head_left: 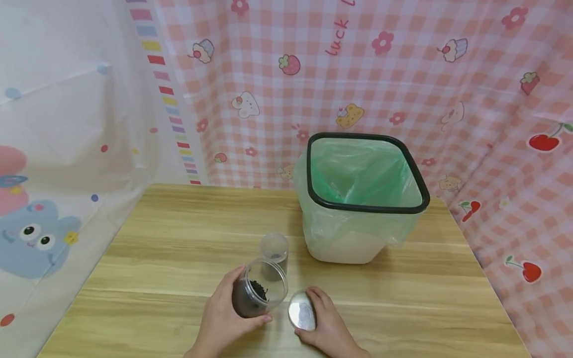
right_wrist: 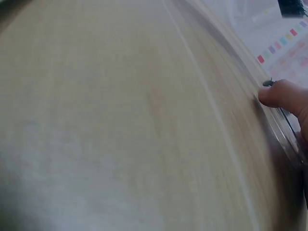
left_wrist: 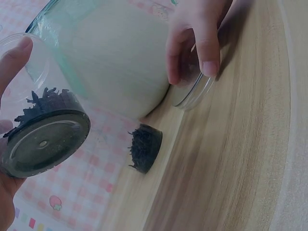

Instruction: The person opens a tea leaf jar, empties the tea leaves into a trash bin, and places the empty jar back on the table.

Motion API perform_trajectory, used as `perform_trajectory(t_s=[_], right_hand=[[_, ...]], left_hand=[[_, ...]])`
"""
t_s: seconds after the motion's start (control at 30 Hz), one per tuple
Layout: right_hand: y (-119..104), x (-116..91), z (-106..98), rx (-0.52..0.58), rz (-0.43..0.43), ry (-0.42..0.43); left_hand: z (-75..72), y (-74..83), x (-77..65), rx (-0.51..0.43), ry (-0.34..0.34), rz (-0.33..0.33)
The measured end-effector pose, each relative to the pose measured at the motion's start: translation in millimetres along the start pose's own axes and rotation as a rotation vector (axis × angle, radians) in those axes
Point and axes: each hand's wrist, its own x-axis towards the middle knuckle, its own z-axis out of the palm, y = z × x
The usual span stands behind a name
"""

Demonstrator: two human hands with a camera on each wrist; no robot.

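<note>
My left hand (head_left: 224,314) grips a clear jar (head_left: 274,297) with dark, dry, curled leaves (head_left: 258,290) in its bottom. The jar is tilted, its uncapped mouth facing up and right. In the left wrist view the jar's round base (left_wrist: 45,142) shows, the leaves piled above it. My right hand (head_left: 329,320) holds a round lid (head_left: 302,311) by its edges, silvery top up, low over the table just right of the jar. A second clear jar (head_left: 274,243), also with dark leaves in it, stands just behind the held one, which partly hides it.
A white bin (head_left: 344,247) with a black rim (head_left: 368,207) and a green liner bag (head_left: 358,174) stands at the back right of the wooden table (head_left: 179,223). Behind the table hangs a pink checked curtain (head_left: 268,99).
</note>
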Motion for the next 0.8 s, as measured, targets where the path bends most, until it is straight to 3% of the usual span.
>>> perform_trajectory(t_s=[0.23, 0.43, 0.6, 0.8], right_hand=[[-0.5, -3.1, 2.4, -0.061, -0.019, 0.003], [6.2, -7.0, -3.3, -0.056, -0.02, 0.03], [16.8, -10.6, -20.5, -0.009, 0.015, 0.09], [28.6, -14.1, -55.5, -0.018, 0.052, 0.14]], left_hand=[[-3.0, 0.4, 0.7, 0.0, -0.003, 0.002], [-6.2, -0.3, 6.1, -0.013, -0.005, 0.046], [-8.7, -0.3, 8.4, -0.012, -0.015, 0.064], [-10.8, -1.6, 8.5, -0.022, -0.023, 0.051]])
